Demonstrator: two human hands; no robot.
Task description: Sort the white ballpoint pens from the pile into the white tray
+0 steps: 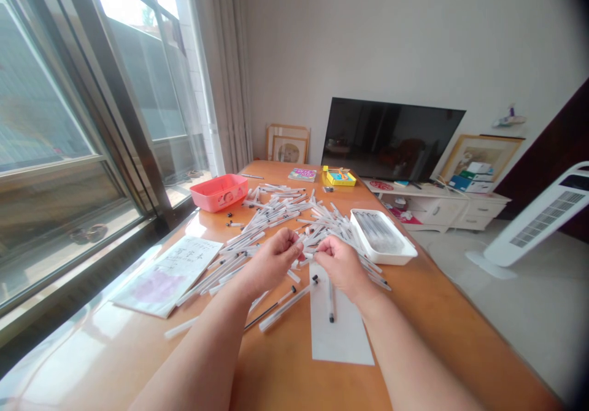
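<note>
Over a spread of pen parts, my left hand (280, 254) and my right hand (341, 265) are close together, fingers pinched. Between their fingertips is a small whitish pen part (308, 255); its exact kind is too small to make out. Below my right hand lies a strip of white paper (343, 343), with a clear pen with a black end (330, 300) on it. Many translucent pen barrels (262, 221) are heaped beyond my hands. Nearer to me, a thin dark refill (261, 317) rests beside a loose barrel (283, 310).
To the right stands a white tray (391, 251) filled with pens. A pink basket (218, 195) sits at the far left, and a notebook (170, 276) lies at the left edge. Farther back are a yellow box (341, 179) and a purple booklet (302, 174).
</note>
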